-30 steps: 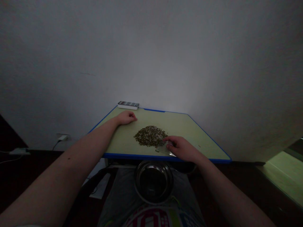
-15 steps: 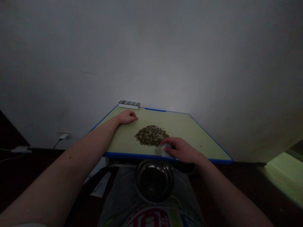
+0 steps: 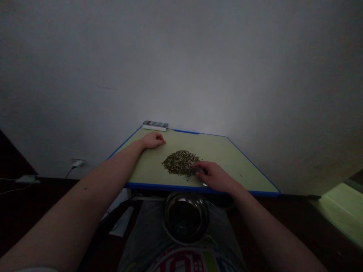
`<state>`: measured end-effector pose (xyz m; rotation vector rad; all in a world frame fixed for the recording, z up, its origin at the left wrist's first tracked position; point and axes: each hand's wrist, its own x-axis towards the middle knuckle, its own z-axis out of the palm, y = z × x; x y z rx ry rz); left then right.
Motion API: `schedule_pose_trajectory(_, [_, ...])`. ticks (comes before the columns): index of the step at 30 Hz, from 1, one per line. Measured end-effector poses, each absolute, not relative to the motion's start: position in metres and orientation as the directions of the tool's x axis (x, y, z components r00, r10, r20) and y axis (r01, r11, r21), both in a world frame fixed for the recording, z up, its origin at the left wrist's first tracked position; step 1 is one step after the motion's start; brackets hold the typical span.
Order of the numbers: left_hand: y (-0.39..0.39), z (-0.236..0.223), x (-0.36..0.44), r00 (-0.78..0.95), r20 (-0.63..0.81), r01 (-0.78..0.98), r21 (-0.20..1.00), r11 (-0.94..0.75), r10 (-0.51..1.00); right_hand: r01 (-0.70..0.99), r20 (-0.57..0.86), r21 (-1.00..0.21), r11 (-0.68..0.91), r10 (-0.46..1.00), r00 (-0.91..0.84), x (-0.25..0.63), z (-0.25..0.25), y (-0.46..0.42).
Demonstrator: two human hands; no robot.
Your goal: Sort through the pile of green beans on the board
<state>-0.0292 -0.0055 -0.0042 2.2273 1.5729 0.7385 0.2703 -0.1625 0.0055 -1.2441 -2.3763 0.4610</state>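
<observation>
A spread-out pile of small greenish-brown seeds (image 3: pixel 179 160) lies near the middle of the pale yellow tabletop (image 3: pixel 227 162). My right hand (image 3: pixel 214 175) is closed round a clear, cup-like plastic container (image 3: pixel 197 172). The container is tilted at the pile's near right edge, and dark seeds show through its mouth. Its exact shape is partly hidden by my fingers. On the table's left side, my left hand (image 3: pixel 154 140) rests with its fingers curled in, and nothing shows in them. Below the table edge, a shiny metal bowl (image 3: pixel 167 223) sits on my lap.
A white box with a striped top (image 3: pixel 155 125) stands at the table's back left corner, against the grey wall (image 3: pixel 181 68). Blue edging (image 3: pixel 170 187) runs round the table. A plug (image 3: pixel 78 163) and a power strip (image 3: pixel 28 179) are at the left.
My right hand has moved the clear container slightly up into the pile's edge and tilted it, and seeds now show in it. The left hand stays in place.
</observation>
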Motion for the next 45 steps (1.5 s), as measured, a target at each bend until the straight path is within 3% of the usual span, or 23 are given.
schedule_pose_trajectory(14, [-0.002,-0.006,-0.030,0.268,0.228,0.782,0.516,-0.349,0.936,0.609,0.142,-0.531,0.590,0.770,-0.622,0.273,0.013,-0.174])
schedule_pose_trajectory(29, [-0.003,-0.006,-0.030,0.262,0.238,0.778,0.521,-0.351,0.935,0.520,0.276,-0.744,0.420,0.901,-0.334,0.295,0.002,-0.197])
schedule_pose_trajectory(39, [-0.003,-0.006,-0.030,0.262,0.237,0.781,0.518,-0.350,0.935,0.533,0.413,-0.717,0.450,0.889,-0.196,0.295,0.002,-0.197])
schedule_pose_trajectory(42, [-0.003,-0.006,-0.030,0.262,0.237,0.776,0.525,-0.350,0.936,0.611,0.509,-0.632,0.477,0.850,-0.137,0.299,0.005,-0.205])
schedule_pose_trajectory(45, [-0.004,-0.005,-0.030,0.262,0.233,0.778,0.523,-0.348,0.937,0.667,0.587,-0.511,0.542,0.787,-0.191,0.302,0.004,-0.211])
